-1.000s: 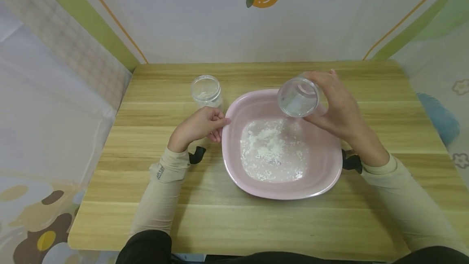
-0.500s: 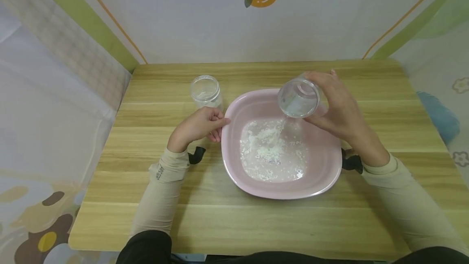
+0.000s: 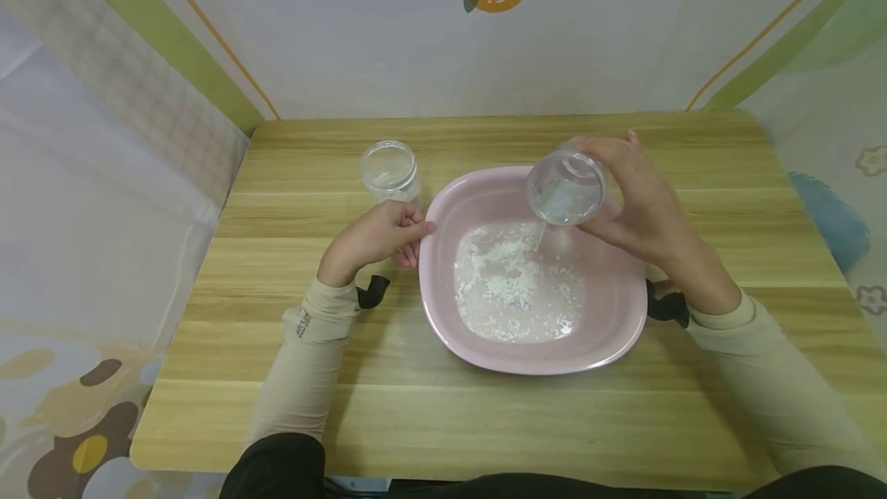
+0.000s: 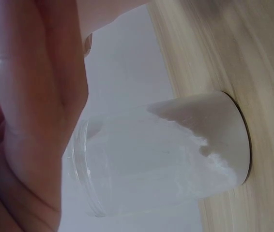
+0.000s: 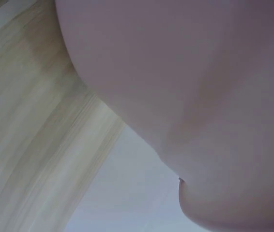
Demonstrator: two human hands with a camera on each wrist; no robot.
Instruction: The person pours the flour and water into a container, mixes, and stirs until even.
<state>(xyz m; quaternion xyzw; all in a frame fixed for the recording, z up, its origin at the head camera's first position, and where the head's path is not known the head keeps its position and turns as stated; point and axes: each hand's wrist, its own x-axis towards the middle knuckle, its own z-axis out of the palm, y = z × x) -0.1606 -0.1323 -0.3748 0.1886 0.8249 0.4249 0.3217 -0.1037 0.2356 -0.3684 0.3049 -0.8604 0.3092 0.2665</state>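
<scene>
Your cup (image 3: 564,183) is prob light & stiff, w/ a bit of clear liq. (image 3: 563,202) in it, so expect the weight to shift w/ tilt. Smooth wall, likely slippery if wet; can't tell plastic vs glass, so treat it as fragile. Best hold is round the body, clear of the mouth, which is abt where your R hand (image 3: 647,210) grasps it.

Your basin (image 3: 610,306) looks like stiff plastic, prob light on its own, a bit sloshy w/ liq. inside, & may slide on the table (image 3: 485,430). Take it by the rim: your L hand (image 3: 377,236) pinches the L side, thumb on top, fingers tucked outside; can't tell how far under.

Looks: cup is see-thru & round, tilted over the basin's back R part, thin stream (image 3: 541,236) below its lip. Basin is pale pink, rounded-oblong, glossy rim, upright approx mid-table, nearer the back edge than the front. White powder (image 3: 513,276) sits clumped on its floor in shallow liq. The jar (image 3: 391,168) is clear, upright, L of the basin toward the table's back L corner, just beyond your L hand; L wrist view shows more white powder banked up one side.
</scene>
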